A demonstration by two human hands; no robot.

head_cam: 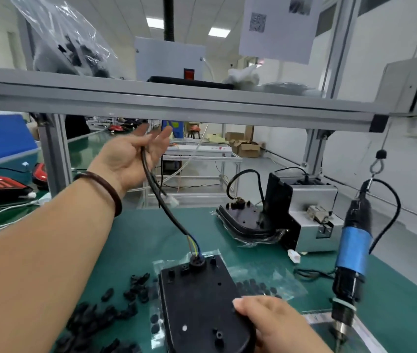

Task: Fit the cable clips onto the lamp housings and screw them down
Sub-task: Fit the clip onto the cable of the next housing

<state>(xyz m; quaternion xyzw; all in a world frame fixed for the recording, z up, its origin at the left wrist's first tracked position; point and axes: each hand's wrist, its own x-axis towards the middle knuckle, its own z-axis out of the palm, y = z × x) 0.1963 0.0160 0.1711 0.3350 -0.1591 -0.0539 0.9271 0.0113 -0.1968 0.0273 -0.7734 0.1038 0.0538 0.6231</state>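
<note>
On the green desk (136, 240), your right hand (273, 324) is gripping the lamp housing (202, 301) near centre. Your left hand (131, 154), grip open, is holding up its cable (166, 212). Near left, the cable clips (115, 309) are lying loose, and seemingly none is fitted or screwed yet.

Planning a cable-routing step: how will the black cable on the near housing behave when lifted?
Likely semi-stiff: the cable runs nearly straight from the housing to the left hand. Its free end droops below the hand, so probably bendable.
</note>
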